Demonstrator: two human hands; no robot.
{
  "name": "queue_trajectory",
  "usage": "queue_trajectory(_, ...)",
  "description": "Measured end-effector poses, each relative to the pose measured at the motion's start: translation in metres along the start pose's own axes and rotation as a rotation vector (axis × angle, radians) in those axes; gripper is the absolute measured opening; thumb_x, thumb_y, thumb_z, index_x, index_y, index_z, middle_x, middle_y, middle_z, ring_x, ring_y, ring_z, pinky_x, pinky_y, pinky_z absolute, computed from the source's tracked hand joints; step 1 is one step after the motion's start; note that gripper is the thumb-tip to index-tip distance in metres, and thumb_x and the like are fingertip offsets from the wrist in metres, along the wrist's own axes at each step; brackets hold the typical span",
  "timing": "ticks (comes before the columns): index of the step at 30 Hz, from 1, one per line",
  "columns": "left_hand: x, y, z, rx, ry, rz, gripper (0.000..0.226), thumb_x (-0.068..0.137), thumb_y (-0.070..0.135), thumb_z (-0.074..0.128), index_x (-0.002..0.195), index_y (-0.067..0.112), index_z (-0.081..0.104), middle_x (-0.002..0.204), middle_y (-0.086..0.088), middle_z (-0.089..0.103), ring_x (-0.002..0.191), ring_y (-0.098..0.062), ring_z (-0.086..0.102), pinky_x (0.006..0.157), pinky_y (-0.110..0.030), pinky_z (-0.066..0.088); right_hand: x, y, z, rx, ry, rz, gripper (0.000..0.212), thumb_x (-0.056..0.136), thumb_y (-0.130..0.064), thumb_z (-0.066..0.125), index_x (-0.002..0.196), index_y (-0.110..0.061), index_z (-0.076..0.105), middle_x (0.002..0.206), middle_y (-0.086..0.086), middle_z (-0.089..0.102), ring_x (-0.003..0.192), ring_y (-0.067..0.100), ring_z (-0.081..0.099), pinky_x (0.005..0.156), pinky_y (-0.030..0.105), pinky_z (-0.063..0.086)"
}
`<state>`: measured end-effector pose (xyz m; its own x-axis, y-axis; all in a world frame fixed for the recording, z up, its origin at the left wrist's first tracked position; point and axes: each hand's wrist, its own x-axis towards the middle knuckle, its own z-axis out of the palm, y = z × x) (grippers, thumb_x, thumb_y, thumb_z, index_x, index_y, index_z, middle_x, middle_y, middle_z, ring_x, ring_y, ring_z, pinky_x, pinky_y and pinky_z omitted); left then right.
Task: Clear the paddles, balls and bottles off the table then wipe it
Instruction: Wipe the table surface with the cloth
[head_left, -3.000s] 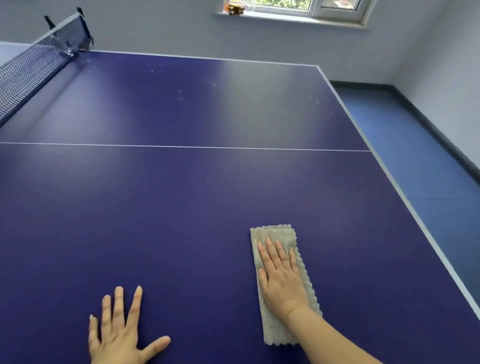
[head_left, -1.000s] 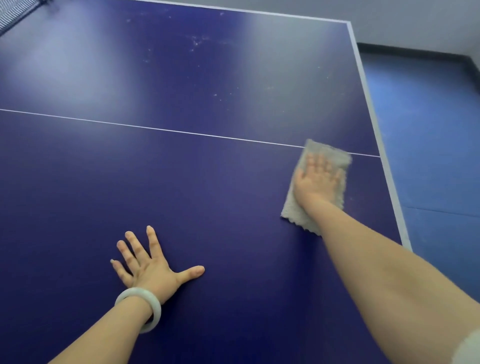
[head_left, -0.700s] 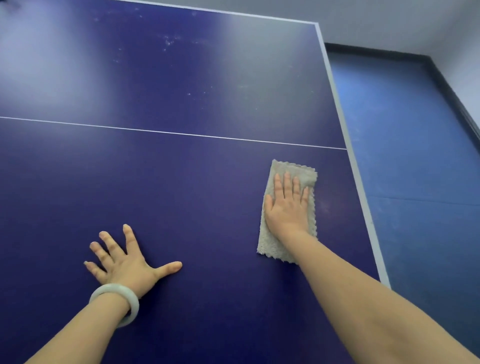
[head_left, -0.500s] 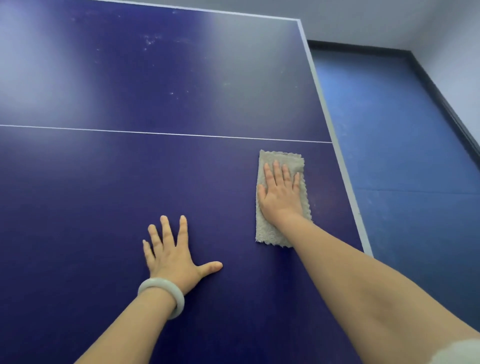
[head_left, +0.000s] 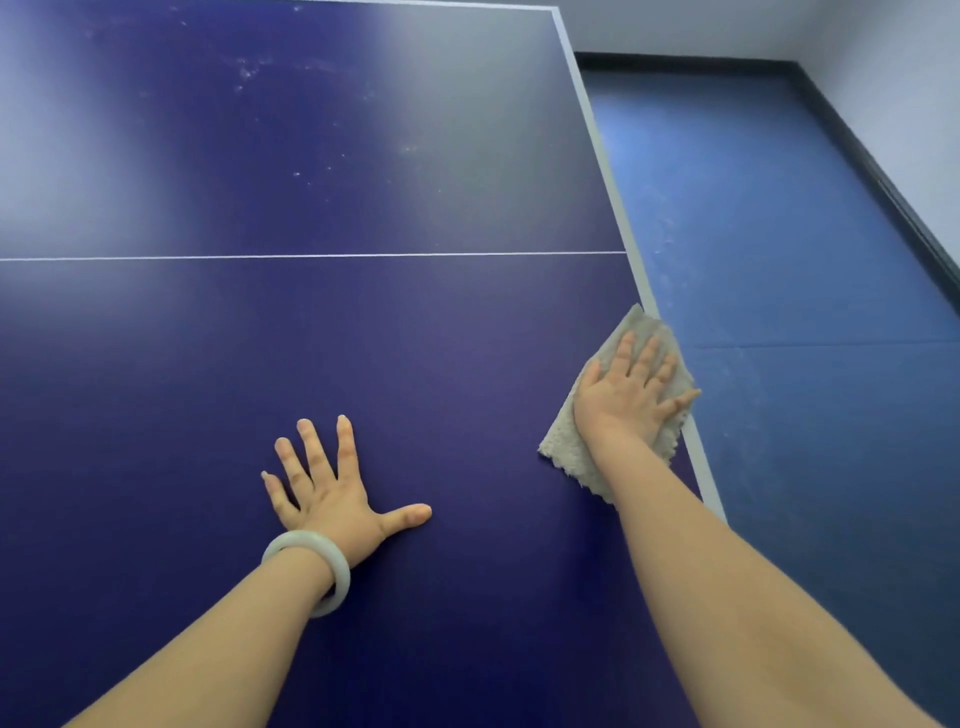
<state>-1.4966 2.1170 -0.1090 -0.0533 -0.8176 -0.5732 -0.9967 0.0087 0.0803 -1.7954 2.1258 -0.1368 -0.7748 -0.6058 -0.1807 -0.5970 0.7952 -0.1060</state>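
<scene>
A dark blue table tennis table (head_left: 363, 338) fills most of the view, crossed by a thin white line. A grey cloth (head_left: 563, 447) lies at the table's right edge, one corner reaching the white border. My right hand (head_left: 626, 397) presses flat on the cloth with straight, spread fingers. My left hand (head_left: 324, 486) rests flat on the bare surface to the left, fingers splayed, a pale bangle on its wrist. No paddles, balls or bottles show in this view.
Whitish smudges (head_left: 249, 70) mark the far half of the table. Blue floor (head_left: 805, 260) lies beyond the right edge, bounded by a dark skirting board (head_left: 883, 176) and pale walls.
My right hand has slid the cloth rightward from mid-table to the table's right edge, turning it askew. My left hand stays flat on the table.
</scene>
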Motion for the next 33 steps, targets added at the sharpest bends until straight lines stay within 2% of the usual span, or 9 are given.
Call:
queue_trajectory(7,-0.005,0.001,0.001,0.005,0.017,0.008,0.142,0.055,0.095,0.051,0.145,0.030,-0.037,0.153,-0.009,-0.042,0.142,-0.036,-0.034,0.116,-0.056,-0.014,-0.097,0.039,0.015,-0.007,-0.006,-0.011,0.065,0.100,-0.046,0.009,0.156,-0.022,-0.015,0.164,0.007,-0.018,0.150,0.034,-0.019,0.110,0.074,-0.006)
queue_trajectory(11,-0.009,-0.002,0.002,-0.010,0.058,0.021,0.137,0.057,0.094,0.051,0.149,0.031,-0.029,0.156,-0.008,-0.036,0.145,-0.035,-0.030,0.118,-0.054,-0.012,-0.172,0.059,0.032,-0.011,0.010,-0.057,0.065,0.100,-0.046,0.007,0.155,-0.021,-0.019,0.163,0.008,-0.021,0.149,0.035,-0.020,0.108,0.074,-0.009)
queue_trajectory(16,-0.051,0.006,0.027,0.058,0.162,0.094,0.107,0.081,0.083,0.038,0.156,0.027,-0.013,0.162,-0.008,-0.022,0.149,-0.033,-0.018,0.122,-0.053,0.000,-0.246,0.121,0.046,-0.023,0.054,-0.143,0.065,0.097,-0.045,0.017,0.158,-0.021,0.010,0.166,0.006,0.007,0.153,0.032,0.002,0.114,0.071,0.002)
queue_trajectory(20,-0.127,0.016,0.079,0.138,0.178,0.258,0.104,0.085,0.081,0.033,0.154,0.024,-0.019,0.160,-0.011,-0.026,0.149,-0.034,-0.020,0.121,-0.051,-0.003,-0.288,0.186,0.047,-0.083,0.053,-0.305,0.065,0.098,-0.044,0.024,0.159,-0.023,0.011,0.166,0.002,0.007,0.153,0.024,0.002,0.119,0.060,0.009)
queue_trajectory(22,-0.158,0.019,0.103,0.139,0.144,0.279,0.106,0.084,0.081,0.034,0.153,0.022,-0.021,0.159,-0.013,-0.028,0.148,-0.036,-0.021,0.121,-0.051,-0.004,-0.301,0.213,0.044,-0.111,0.053,-0.393,0.065,0.098,-0.043,0.027,0.158,-0.024,0.013,0.166,0.000,0.007,0.153,0.021,0.003,0.120,0.054,0.010)
queue_trajectory(27,-0.206,0.030,0.142,0.101,0.100,0.187,0.115,0.080,0.084,0.038,0.153,0.019,-0.022,0.158,-0.019,-0.027,0.147,-0.041,-0.021,0.121,-0.055,-0.003,-0.331,0.267,0.035,-0.168,0.001,-0.617,0.062,0.099,-0.042,0.029,0.158,-0.023,0.019,0.166,-0.002,0.010,0.153,0.020,0.010,0.117,0.049,0.014)
queue_trajectory(33,-0.214,0.044,0.153,0.023,0.016,0.108,0.135,0.066,0.094,0.042,0.142,0.020,-0.040,0.151,-0.016,-0.043,0.140,-0.038,-0.037,0.114,-0.056,-0.017,-0.308,0.293,0.022,-0.218,0.000,-0.870,0.064,0.099,-0.041,0.036,0.158,-0.023,0.020,0.166,-0.003,0.012,0.152,0.018,0.013,0.118,0.044,0.014)
